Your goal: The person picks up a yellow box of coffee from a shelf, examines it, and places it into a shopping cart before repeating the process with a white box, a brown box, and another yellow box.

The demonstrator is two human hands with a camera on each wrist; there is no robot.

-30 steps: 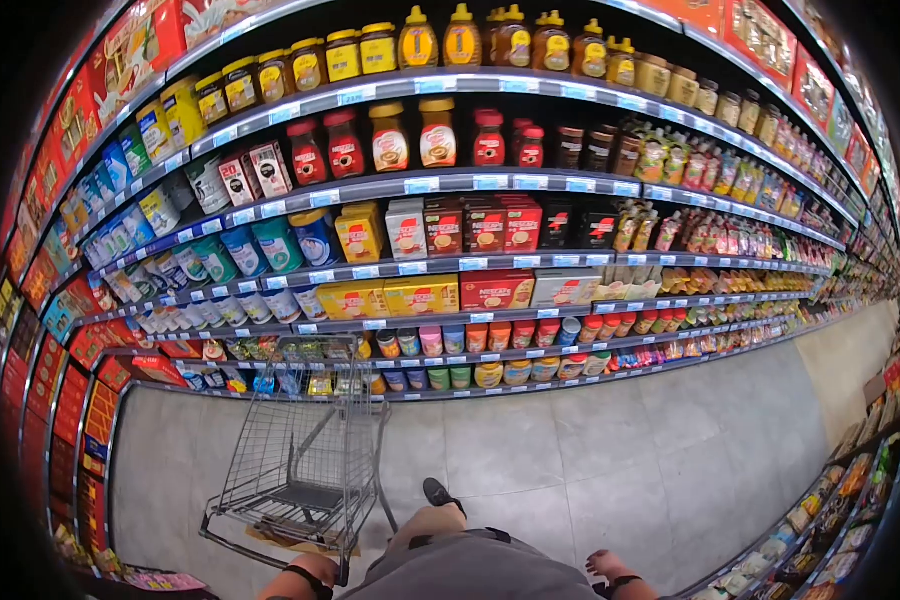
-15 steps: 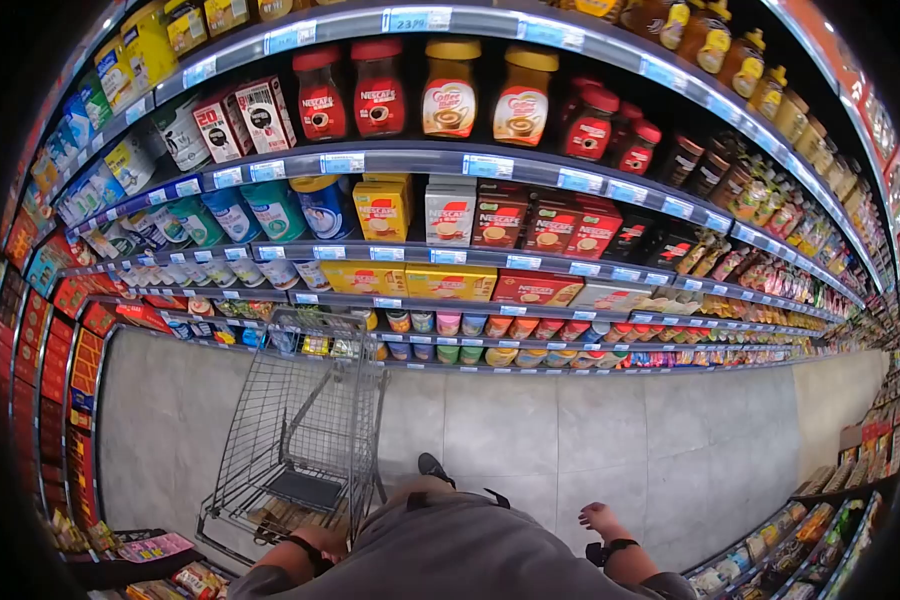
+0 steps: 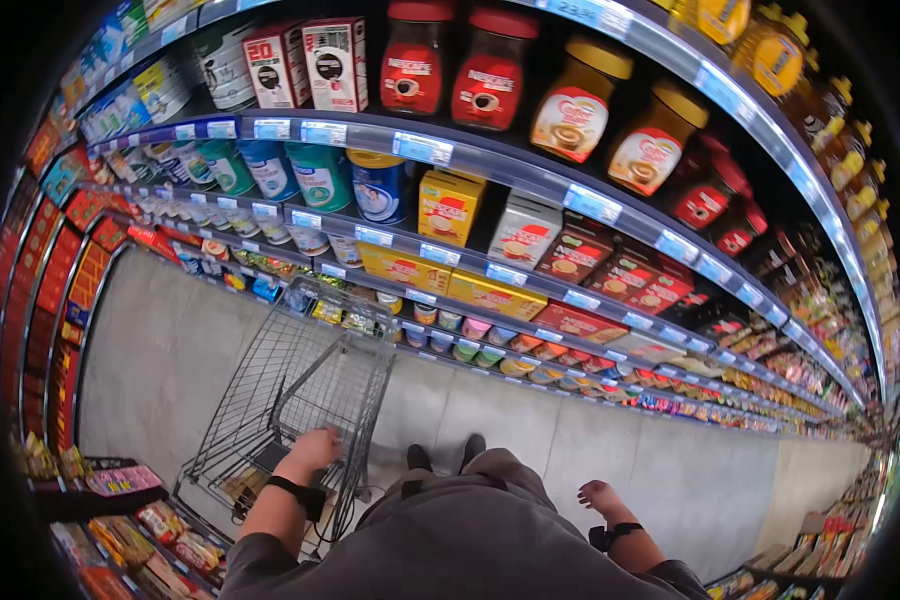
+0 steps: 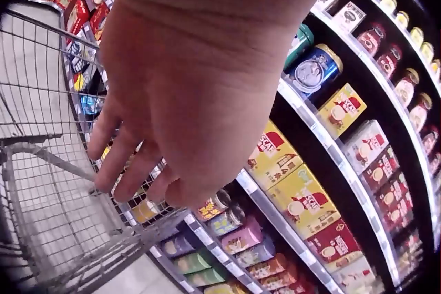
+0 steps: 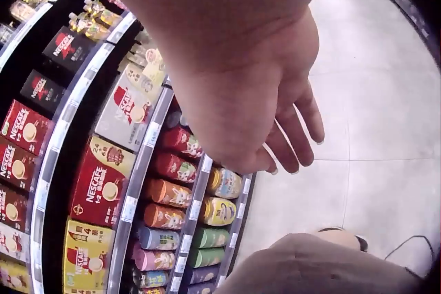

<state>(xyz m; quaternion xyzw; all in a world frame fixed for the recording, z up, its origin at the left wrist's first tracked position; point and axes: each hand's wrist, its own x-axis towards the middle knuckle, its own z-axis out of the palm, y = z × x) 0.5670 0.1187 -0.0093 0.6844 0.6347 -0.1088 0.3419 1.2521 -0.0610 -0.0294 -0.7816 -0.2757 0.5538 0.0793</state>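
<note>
The shopping cart [image 3: 355, 345] stands at the person's left, its long axis slanting toward the shelves [image 3: 530, 180], left hand [image 3: 315, 450] loose above it, right hand [image 3: 598, 495] hanging relaxed.

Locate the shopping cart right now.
Head view: the shopping cart stands at left, its far end near the lower shelves, with the left hand over its near part.
</note>
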